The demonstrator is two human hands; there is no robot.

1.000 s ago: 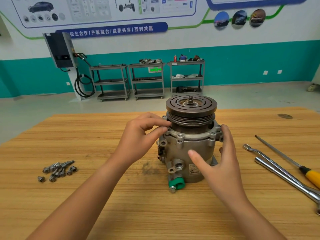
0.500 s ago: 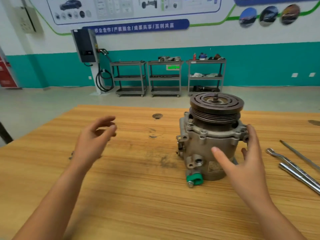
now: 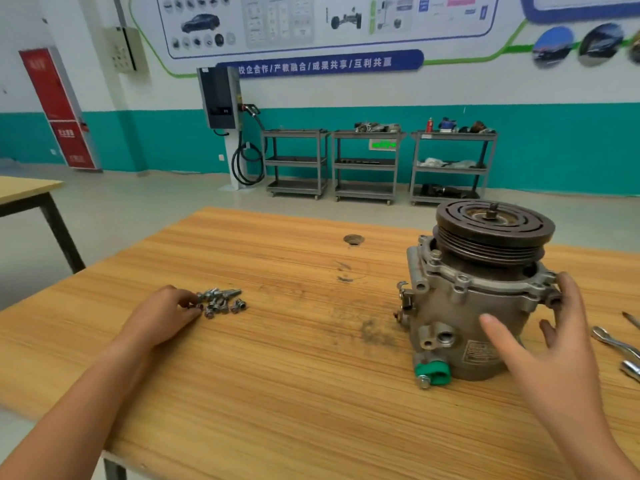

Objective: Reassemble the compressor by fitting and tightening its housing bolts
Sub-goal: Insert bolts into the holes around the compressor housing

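The grey compressor stands upright on the wooden table at the right, its dark grooved pulley on top and a green cap at its base. My right hand steadies it with spread fingers: thumb against the front of the housing, fingertips on the flange ear at the right. A small heap of several silver bolts lies to the left. My left hand reaches to that heap, its bent fingertips touching the nearest bolts. No bolt is lifted.
Steel wrenches and a screwdriver shaft lie at the table's right edge. A round cable hole sits toward the far side. The table's left corner is close to my left forearm. Another table stands at far left.
My left hand left the compressor's flange, swung left through the air and came down on the bolt heap. My right hand stayed on the housing. My view turned left.
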